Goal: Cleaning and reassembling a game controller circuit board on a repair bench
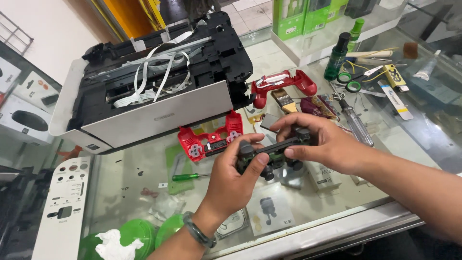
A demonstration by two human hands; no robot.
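Gamepad circuit board (276,151) gripped between our left hand (231,180) and right hand (315,142), fingers curled tight; red controller shell (209,139) just behind, opened printer (159,82) beyond, green screwdriver (190,176) left.

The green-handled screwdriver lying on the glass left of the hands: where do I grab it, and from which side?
Take the green screwdriver by its handle, the thick translucent green part at the right end, coming straight down from above. It lies flat on the glass counter, thin shaft pointing left, so fingers should close across the handle. The left hand sits just to its right, holding the dark game controller with the right hand.
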